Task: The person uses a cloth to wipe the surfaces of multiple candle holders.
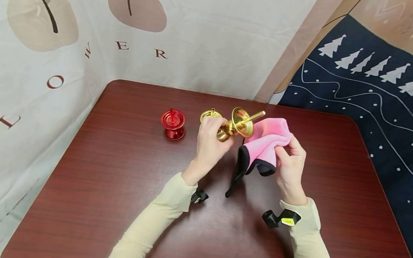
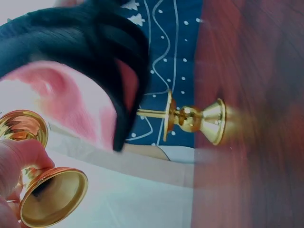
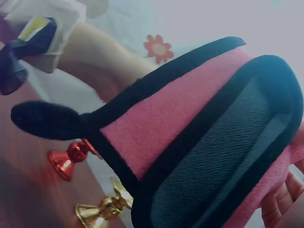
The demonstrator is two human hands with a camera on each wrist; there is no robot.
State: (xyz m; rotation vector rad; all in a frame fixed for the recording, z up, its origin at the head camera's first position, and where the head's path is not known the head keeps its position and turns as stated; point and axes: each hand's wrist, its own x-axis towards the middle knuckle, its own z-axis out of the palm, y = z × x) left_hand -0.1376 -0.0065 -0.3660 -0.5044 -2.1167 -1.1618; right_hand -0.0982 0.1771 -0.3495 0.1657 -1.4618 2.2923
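My left hand [image 1: 211,139] grips a gold candle holder [image 1: 246,130] near its base, tilted so its spike points up and to the right. With its fingertips, my right hand [image 1: 291,163] pinches a pink cloth [image 1: 271,135] with black edging; the cloth hangs in folds close beside the holder's dish. A dark grey section of the cloth [image 3: 213,152] shows in the right wrist view. Behind my left hand a second gold candle holder [image 2: 190,118] stands upright on the table, partly hidden in the head view. To the left is an upright red candle holder [image 1: 174,125].
The reddish-brown wooden table [image 1: 117,194] has rounded back corners. A pale printed curtain [image 1: 203,65] hangs behind it, and a navy cloth with white trees [image 1: 357,98] covers the right side.
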